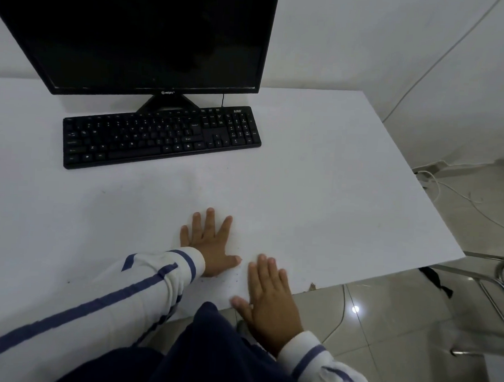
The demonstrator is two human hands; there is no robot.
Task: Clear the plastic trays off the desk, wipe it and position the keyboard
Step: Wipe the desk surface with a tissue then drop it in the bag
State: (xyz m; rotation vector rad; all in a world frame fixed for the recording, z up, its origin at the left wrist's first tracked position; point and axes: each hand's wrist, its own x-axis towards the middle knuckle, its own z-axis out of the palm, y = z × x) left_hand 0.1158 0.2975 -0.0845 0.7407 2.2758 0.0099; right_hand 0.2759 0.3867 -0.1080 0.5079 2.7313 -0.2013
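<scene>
A black keyboard [160, 136] lies on the white desk [333, 171], its back edge against the foot of a dark monitor [142, 36]. My left hand [210, 242] rests flat on the desk near the front edge, fingers spread, holding nothing. My right hand [270, 300] lies flat at the desk's front edge, fingers together and pointing away, partly over the edge, also holding nothing. Both hands are well in front of the keyboard. No plastic trays or cloth are in view.
Small dark specks dot the desk between my hands, and the front edge has a chipped spot [312, 287]. A metal chair frame [490, 291] stands on the tiled floor to the right. White cables [438, 186] trail along the wall and floor.
</scene>
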